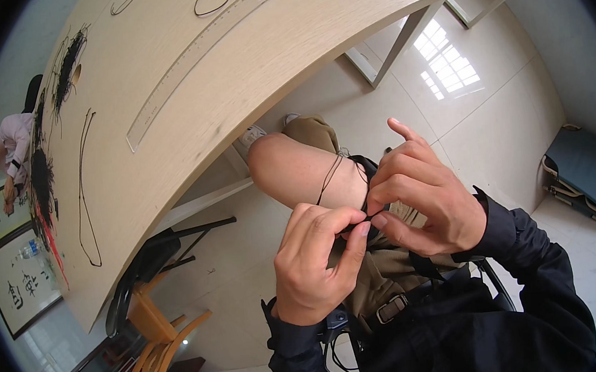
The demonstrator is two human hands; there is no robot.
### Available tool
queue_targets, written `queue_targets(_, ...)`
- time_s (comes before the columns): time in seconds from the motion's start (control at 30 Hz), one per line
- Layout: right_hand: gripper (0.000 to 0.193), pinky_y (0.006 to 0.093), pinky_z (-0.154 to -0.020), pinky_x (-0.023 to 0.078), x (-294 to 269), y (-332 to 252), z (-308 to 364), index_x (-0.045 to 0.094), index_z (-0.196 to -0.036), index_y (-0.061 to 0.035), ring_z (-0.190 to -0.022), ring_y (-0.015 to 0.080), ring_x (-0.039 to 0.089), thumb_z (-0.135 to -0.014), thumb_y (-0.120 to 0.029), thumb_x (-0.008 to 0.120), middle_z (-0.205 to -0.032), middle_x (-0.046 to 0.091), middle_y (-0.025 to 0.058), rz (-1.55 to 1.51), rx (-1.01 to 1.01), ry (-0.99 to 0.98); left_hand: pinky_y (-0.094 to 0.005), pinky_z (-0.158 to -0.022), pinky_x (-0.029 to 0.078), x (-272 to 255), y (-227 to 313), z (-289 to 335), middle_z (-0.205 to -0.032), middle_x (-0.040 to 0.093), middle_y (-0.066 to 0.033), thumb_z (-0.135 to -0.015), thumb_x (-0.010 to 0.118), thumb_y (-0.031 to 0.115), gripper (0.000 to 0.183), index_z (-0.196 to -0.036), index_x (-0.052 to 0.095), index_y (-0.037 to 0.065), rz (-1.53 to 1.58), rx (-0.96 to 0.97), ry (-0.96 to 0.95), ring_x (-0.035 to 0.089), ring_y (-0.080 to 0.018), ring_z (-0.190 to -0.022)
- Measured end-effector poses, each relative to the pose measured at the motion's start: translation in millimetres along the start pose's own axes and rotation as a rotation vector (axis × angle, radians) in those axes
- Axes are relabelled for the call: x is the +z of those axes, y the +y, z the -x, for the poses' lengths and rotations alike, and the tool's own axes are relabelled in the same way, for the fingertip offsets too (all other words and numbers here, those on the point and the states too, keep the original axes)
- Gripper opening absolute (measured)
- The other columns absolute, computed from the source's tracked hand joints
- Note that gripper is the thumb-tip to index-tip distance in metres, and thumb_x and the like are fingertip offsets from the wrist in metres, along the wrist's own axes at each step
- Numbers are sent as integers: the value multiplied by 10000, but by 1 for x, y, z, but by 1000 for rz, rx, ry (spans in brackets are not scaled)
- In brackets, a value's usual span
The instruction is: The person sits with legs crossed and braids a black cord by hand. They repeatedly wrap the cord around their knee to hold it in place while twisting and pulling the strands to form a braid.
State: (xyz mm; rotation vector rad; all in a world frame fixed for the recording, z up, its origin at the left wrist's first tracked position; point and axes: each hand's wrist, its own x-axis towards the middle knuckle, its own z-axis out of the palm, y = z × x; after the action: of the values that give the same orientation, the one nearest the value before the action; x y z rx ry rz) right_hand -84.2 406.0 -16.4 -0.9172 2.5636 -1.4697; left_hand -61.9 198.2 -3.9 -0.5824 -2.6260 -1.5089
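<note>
My left hand [319, 259] and my right hand [425, 199] meet above my lap, fingertips almost touching. Each pinches a thin black cord [329, 178] between thumb and index finger. Part of that cord loops over my bare thigh, and the bit right between the fingertips is mostly covered by them. The little finger of my right hand sticks out, away from the pinch. My left fingers curl in behind the thumb.
On the wooden table [184, 118] lie a long clear ruler [193, 63], a black cord loop [83, 185], bundles of black threads [42, 175] and red threads [51, 242]. A person [11, 152] sits beyond its left end. Wooden chair [152, 343] lower left; folded dark-blue item [583, 166] right.
</note>
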Motion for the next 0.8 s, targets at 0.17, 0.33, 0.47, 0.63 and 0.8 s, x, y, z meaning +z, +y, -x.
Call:
queue_targets(0.17,134,609,-1196,236,1,-1,-1,629,-962,-111,-943,265,577,-846,-107,696,-902,590,37,-60,47,-2,-332,-616,483,-1,0,1,-821,654,-71,-806,755,-46,184,-948,658,22,3,-23,-6,595,-228,-700)
queue_targets(0.33,107,598,-1185,248,0,-1,-1,623,-962,-87,-920,267,584,-879,-128,677,-895,605,49,-174,111,-68,-322,-614,489,-2,1,1,-822,656,-74,-826,753,-21,157,-948,661,15,38,-71,-18,587,-213,-687)
queue_targets(0.47,126,516,-1145,314,2,-2,0,623,-982,-50,-876,235,588,-914,-151,658,-882,637,58,-450,292,-49,-308,-616,498,-4,-1,2,-825,661,-77,-838,755,-3,146,-953,667,8,103,-171,-14,588,-188,-679)
queue_targets(0.63,161,362,-882,461,-1,4,3,628,-991,-19,-778,163,575,-951,-175,637,-824,628,50,-521,399,-137,-288,-623,502,-1,1,3,-825,666,-70,-833,753,-6,148,-959,677,7,145,-247,22,592,-166,-685)
queue_targets(0.8,199,273,-656,489,0,0,1,629,-991,2,-756,99,558,-972,-196,630,-783,618,36,-601,446,-114,-286,-620,499,-2,-1,2,-815,661,-67,-831,747,-13,146,-961,684,12,133,-200,6,590,-161,-680)
